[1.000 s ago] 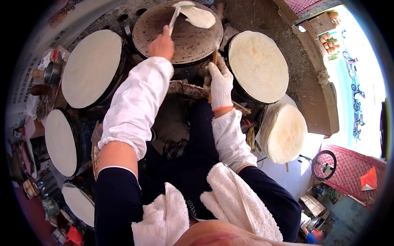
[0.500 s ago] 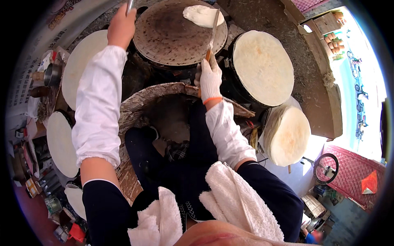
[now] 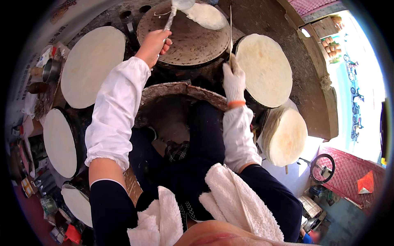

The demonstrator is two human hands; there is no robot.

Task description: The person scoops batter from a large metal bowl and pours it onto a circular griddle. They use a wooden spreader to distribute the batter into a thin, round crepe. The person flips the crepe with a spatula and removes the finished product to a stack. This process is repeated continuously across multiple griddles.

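Observation:
My bare left hand grips the handle of a metal ladle, whose bowl sits over the far side of a round, dark-spotted griddle. Beside the bowl spreads a white patch of batter, and a thin strand of it lies left of the ladle. My right hand, in a white knitted glove, is closed around the handle of a long thin spatula. Its blade stands nearly edge-on along the griddle's right rim, apart from the batter.
Thin round flatbreads lie on griddles to the right, left and lower left. A flatbread stack stands at my right. A curved rough-edged wall surrounds my legs. A tall cardboard screen stands behind the right side.
My left hand has come rightward and nearer, bringing the ladle's bowl into view over the griddle. My right hand has shifted right, drawing the spatula off the batter and turning its blade.

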